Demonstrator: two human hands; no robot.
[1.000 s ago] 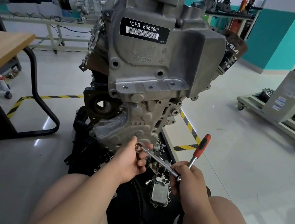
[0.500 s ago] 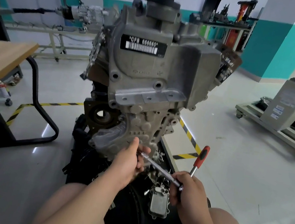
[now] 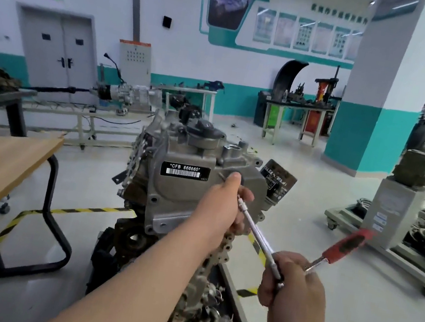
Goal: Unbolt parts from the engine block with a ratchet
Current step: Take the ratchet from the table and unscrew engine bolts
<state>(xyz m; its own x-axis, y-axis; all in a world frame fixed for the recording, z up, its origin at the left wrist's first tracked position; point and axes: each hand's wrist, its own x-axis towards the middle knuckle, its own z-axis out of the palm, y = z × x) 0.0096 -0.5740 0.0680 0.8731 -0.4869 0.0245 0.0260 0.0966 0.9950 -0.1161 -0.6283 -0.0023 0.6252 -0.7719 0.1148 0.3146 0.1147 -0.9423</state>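
Lining up: left hand [image 3: 222,210] pinches the extension tip of the red-handled chrome ratchet [image 3: 344,247] — right hand [image 3: 293,289] grips its head. Next, probably: seat it squarely on a bolt of the grey aluminium engine block [image 3: 177,197].

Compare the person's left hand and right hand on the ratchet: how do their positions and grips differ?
The left hand holds the ratchet at its far tip, by the engine; the right hand grips its near end, where the red handle joins. The left hand sits higher and farther away; the right hand is lower and closer. Both curl round the same tool.
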